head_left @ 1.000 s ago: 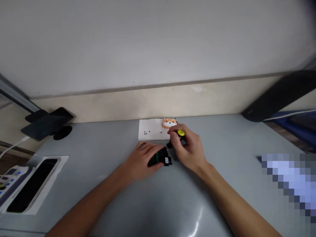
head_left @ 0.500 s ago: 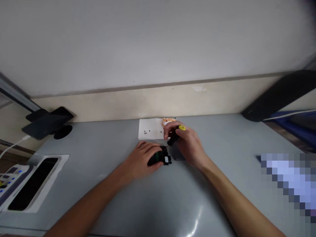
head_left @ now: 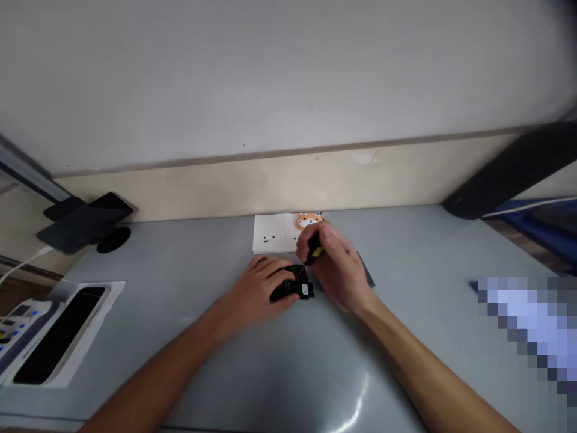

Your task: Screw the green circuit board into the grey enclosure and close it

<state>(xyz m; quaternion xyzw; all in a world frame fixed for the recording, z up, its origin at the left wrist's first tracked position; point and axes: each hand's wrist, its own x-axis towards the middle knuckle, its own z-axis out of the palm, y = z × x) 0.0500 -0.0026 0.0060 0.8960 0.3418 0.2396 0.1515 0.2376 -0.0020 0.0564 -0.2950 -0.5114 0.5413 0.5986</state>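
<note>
My left hand rests on the grey table and grips a small black device with a green circuit board, holding it in place. My right hand is closed around a black screwdriver with a yellow cap, tilted down toward the device. Just behind lies a white sheet of paper with several tiny black screws on it and an orange-and-white animal figure at its right corner.
A dark flat piece lies on the table right of my right hand. A phone on a stand is at the back left, a white device with a black slot at the front left, and a long black object at the back right.
My right hand has shifted left and down, turning the screwdriver so its yellow cap is now mostly hidden in my fingers. The dark flat piece behind it has come into view. My left hand stays put.
</note>
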